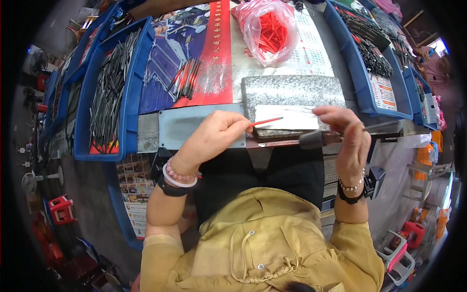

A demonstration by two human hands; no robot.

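Note:
My left hand [226, 127] pinches a thin red stick [265, 121] between thumb and fingers. The stick's dark green tip points right, over a white sheet [287, 117] on a speckled grey stone slab [294, 90]. To the right, my right hand [348, 131] is closed around a dark tool [311, 140]. Motion blurs this tool; its thick grey-black end sticks out left of the hand, and a thin part reaches right. I cannot make out its kind. A flat grey plate [182, 126] lies to the left of my left hand.
Beyond the slab stands a clear plastic bag [265, 36] of thin red pieces. A bundle of black-and-red sticks [187, 78] lies on a poster. Blue trays [130, 121] of dark thin pieces flank the left side, and another blue tray [362, 90] the right.

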